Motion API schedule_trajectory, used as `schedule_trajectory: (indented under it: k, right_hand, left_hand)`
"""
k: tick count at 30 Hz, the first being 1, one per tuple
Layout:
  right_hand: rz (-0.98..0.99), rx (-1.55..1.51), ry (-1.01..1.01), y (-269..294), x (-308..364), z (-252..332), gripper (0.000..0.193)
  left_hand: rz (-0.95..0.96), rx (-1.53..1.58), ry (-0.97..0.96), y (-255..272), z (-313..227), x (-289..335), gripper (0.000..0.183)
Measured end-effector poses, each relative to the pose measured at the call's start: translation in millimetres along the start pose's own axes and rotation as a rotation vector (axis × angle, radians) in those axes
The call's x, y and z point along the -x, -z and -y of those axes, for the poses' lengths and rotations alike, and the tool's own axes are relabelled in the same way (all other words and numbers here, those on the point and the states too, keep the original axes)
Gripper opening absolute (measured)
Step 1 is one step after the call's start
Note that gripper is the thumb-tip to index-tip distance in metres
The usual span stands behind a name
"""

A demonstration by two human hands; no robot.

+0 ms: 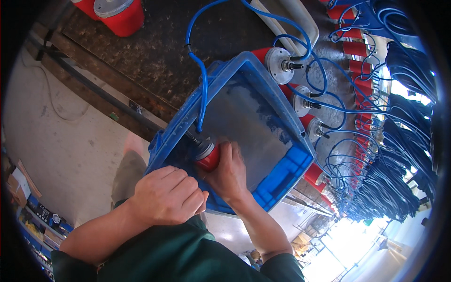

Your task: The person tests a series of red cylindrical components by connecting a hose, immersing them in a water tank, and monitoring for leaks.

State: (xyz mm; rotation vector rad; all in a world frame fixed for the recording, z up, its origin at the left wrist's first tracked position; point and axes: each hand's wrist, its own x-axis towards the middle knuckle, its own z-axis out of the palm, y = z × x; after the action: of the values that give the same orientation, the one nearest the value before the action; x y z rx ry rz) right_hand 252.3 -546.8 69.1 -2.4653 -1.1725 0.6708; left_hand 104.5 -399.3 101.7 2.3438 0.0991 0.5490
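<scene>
In my right hand (227, 173) is a red cylindrical device (210, 159) with a silver metal end, gripped inside a blue plastic crate (286, 113). Its dark connector tilts up toward the crate's left wall, close to where a blue cable (203, 89) hangs down over the rim. What looks like greyish water (244, 127) lies in the crate. My left hand (168, 195) is closed in a fist by the crate's near-left corner, in front of the device. Whatever it may hold is hidden.
Behind the crate stretches a dark, worn bench (155, 51). Similar red devices (123, 19) stand at its far left. More metal-ended devices (280, 66) line the crate's right side, trailing blue cables. Thick bundles of dark-blue cable (390, 183) fill the right.
</scene>
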Motion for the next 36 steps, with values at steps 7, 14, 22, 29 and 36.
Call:
schedule_trajectory:
  k: [7,14,22,29,36]
  right_hand:
    - [-0.018,-0.036,0.035,-0.2,1.4,0.0,0.076]
    - [-0.022,-0.035,0.025,-0.7,3.2,1.1,0.077]
    - [-0.042,-0.037,0.019,-0.7,4.2,3.4,0.079]
    - [-0.050,-0.075,0.013,0.3,4.6,2.5,0.081]
    - [-0.041,-0.054,0.016,0.6,6.9,2.0,0.086]
  left_hand:
    - [-0.019,-0.009,0.006,-2.1,-0.8,0.3,0.031]
    - [-0.008,-0.023,-0.003,-0.8,-1.0,-0.6,0.032]
    - [-0.009,-0.020,-0.011,-0.6,-0.2,-1.2,0.031]
    - [-0.013,-0.020,-0.014,-0.6,-0.1,-0.5,0.030]
    - [-0.029,-0.018,-0.016,-2.1,-0.9,1.2,0.029]
